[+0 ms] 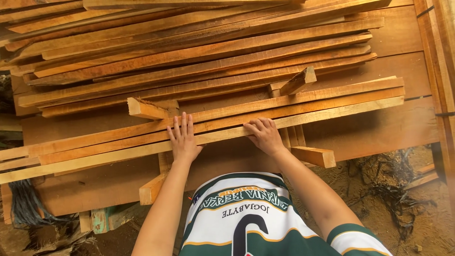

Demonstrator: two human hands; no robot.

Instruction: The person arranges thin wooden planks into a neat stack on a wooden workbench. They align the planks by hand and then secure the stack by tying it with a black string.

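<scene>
Long pale rough-sawn wooden slats (199,127), three lying side by side, rest across short blocky timber bearers (147,110) in front of the big heap of reddish-brown sawn strips (189,61). Both hands lie on the slats, set apart near their middle: the left hand (182,140) is flat with fingers spread over the nearest two, and the right hand (264,135) has its fingers curled over the near edge of the front slat, which it seems to grip, though the underside is hidden. Each slat looks thin, narrow and stiff along its grain, light enough for one person, yet long enough to sag or swing at the ends if taken off-centre; a hold near mid-length, hands spaced as they are, should balance it. Faces are fibrous and unplaned, edges square, so splinters are likely and slipping unlikely. Under the slats lies a broad brown board platform (379,132), and beyond its near edge, bare dirt with dark tangled roots (393,194).
</scene>
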